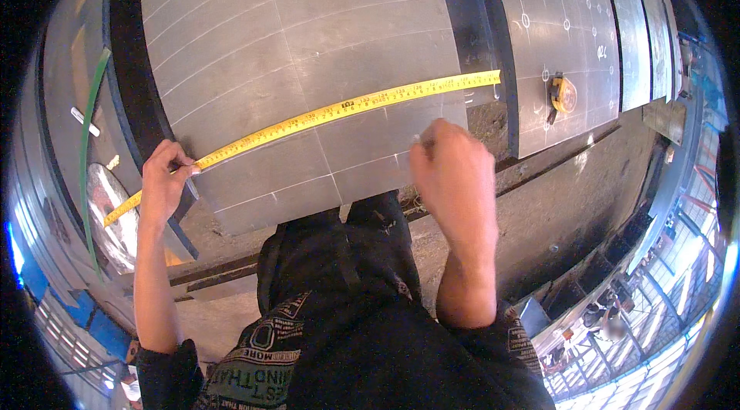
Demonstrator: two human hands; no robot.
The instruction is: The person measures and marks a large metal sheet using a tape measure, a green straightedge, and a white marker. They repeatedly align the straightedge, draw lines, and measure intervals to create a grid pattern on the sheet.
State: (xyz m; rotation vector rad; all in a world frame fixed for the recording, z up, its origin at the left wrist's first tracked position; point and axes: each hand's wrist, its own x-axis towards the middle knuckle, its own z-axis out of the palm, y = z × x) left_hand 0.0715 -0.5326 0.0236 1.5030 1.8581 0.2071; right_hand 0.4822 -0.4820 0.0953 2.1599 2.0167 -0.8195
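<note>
A yellow measuring tape strip lies slantwise across a grey metal plate marked with thin white lines. At the plate's left edge my left hand pinches the strip between thumb and fingers. The strip runs on past this hand to the lower left, and its other end reaches over the gap right of the plate. Below the strip, my right hand is closed above the plate's near right part. A small whitish tip shows at its fingertips, too small to name.
On the right, a second plate with white circles and lines carries a yellow-and-black tape measure case. Dark gaps separate the plates. At left lie a green strip, a white stick and a shiny silvery thing.
</note>
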